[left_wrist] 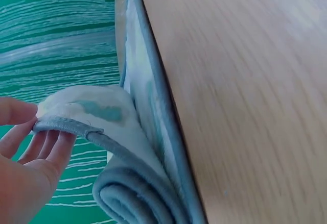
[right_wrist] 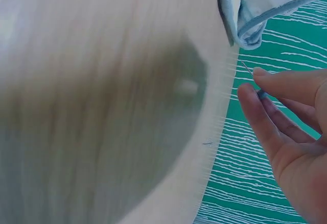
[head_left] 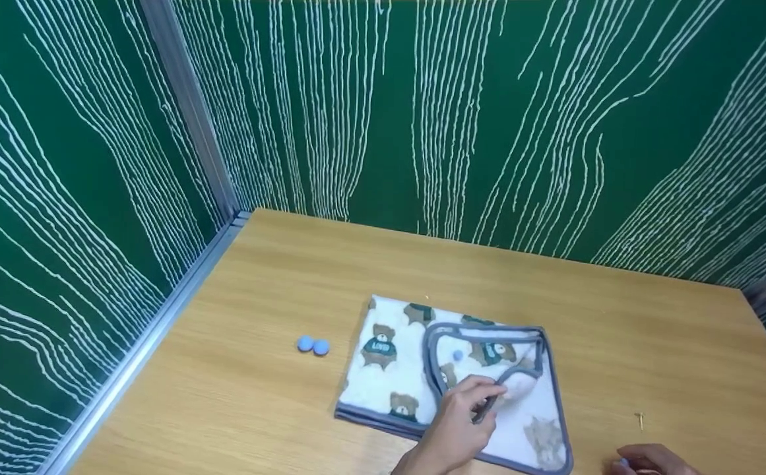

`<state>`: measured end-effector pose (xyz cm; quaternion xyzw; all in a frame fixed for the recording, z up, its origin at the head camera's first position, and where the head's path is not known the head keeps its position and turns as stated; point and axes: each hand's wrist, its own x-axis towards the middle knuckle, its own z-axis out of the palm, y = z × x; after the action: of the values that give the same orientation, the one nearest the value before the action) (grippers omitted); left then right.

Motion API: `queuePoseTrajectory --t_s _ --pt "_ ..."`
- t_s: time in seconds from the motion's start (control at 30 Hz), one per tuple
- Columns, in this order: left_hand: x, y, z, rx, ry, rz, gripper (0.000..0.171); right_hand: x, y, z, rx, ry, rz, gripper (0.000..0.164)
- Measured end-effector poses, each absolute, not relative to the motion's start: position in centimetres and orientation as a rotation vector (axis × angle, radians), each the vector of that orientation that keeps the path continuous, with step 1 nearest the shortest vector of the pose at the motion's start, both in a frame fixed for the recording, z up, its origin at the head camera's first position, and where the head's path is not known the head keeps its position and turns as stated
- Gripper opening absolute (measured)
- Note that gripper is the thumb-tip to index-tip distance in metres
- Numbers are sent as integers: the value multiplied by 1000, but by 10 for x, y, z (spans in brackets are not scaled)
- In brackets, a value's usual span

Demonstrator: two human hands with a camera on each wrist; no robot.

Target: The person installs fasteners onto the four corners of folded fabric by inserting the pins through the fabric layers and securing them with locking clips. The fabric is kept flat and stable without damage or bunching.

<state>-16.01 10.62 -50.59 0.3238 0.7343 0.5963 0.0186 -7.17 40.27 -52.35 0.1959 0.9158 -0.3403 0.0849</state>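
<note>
A white blanket (head_left: 377, 382) with brown bears and grey binding lies folded on the table. My left hand (head_left: 455, 415) pinches the grey-bound edge of its top layer and holds that flap up, thumb above and fingers beneath in the left wrist view. A small blue round head (head_left: 458, 355) shows on the blanket beyond the hand. To the right of the blanket, my right hand (head_left: 653, 458) is partly cut off by the head view's lower edge. Between thumb and index finger it pinches a blue-headed pin (right_wrist: 261, 94), whose thin point sticks out past the fingertips.
Two blue round pieces (head_left: 313, 346) sit side by side on the wooden table (head_left: 257, 284), left of the blanket. A small gold-coloured pin-like piece (head_left: 640, 421) lies near the right hand. Green panels with white lines (head_left: 330, 99) enclose the back and sides.
</note>
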Motion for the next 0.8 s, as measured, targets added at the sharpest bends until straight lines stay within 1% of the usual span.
queuePoseTrajectory --t_s 0.2,0.4,0.43,0.6,0.8 --pt "-164 100 -500 938 2218 1942 32 -74 393 -515 630 2766 -1032 52" --pt "-165 95 -499 873 2277 1970 38 -79 373 -508 571 3097 -1069 22" --pt "-165 95 -499 874 2288 1976 38 -80 369 -506 552 3147 -1084 20" --pt "-166 92 -498 858 2298 2002 39 -84 355 -495 519 3210 -1111 17" --pt "-166 88 -496 768 2282 2021 39 -89 346 -489 561 3186 -1085 16"
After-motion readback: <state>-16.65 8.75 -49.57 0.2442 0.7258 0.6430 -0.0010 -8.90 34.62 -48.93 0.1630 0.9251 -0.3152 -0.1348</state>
